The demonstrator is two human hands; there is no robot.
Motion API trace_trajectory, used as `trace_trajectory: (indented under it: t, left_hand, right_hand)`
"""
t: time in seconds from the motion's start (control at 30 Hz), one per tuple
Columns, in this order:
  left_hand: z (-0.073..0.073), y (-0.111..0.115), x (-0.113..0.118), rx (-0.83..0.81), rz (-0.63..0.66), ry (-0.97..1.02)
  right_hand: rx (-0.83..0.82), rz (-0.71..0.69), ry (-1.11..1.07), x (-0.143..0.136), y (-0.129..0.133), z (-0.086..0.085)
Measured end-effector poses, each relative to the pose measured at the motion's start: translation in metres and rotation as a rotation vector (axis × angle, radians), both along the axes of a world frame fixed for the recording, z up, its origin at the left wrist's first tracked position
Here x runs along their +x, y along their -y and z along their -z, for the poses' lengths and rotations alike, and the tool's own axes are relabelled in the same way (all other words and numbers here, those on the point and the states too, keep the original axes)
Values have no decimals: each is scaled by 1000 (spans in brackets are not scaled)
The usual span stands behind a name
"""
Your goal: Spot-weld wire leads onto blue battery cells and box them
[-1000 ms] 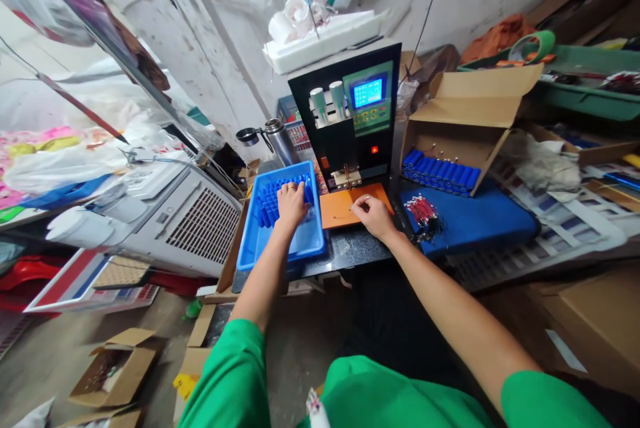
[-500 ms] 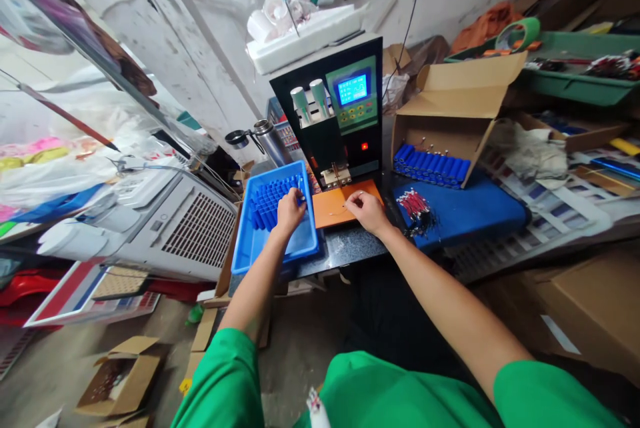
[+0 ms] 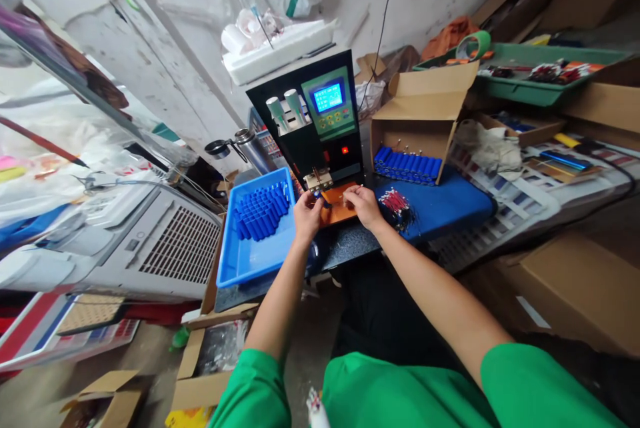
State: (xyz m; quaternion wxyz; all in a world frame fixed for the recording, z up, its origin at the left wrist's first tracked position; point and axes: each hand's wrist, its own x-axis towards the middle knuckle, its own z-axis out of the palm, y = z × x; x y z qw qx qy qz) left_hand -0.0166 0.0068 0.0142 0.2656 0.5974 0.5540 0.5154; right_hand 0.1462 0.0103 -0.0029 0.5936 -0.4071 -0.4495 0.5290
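Observation:
My left hand (image 3: 309, 216) is closed on a blue cylindrical cell (image 3: 318, 195), held at the front of the black machine (image 3: 320, 141), just under its welding head (image 3: 319, 179). Over the orange plate (image 3: 340, 205), my right hand (image 3: 363, 205) pinches something too small to make out. Rows of blue cells (image 3: 263, 211) lie in the blue tray (image 3: 255, 268) left of my hands. A bundle of red and black wires (image 3: 395, 205) rests to the right.
An open cardboard box (image 3: 425, 101) with blue cells stands right of the machine. Behind the tray is a steel flask (image 3: 253, 148). A green bin (image 3: 530, 91) sits at the back right. White foam (image 3: 280, 48) lies on the machine.
My left hand has moved right, from over the blue tray to the machine's front, with a blue cell in its fingers. My right hand stays over the orange plate. The camera view has shifted.

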Motion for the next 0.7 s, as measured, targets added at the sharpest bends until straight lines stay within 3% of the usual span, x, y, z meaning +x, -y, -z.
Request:
trace_trajectory:
  t: [0.13,0.33,0.7]
  left_hand:
    - [0,1,7,-28,82,-49]
    - [-2,7,14,-46,91,-48]
    - [15,3,14,47,155,23]
  right_hand:
    - [8,-29,-8,0,-4,0]
    - [-5,-46,-53,-2,-8,0]
    - [35,52,50,-16,-18,-6]
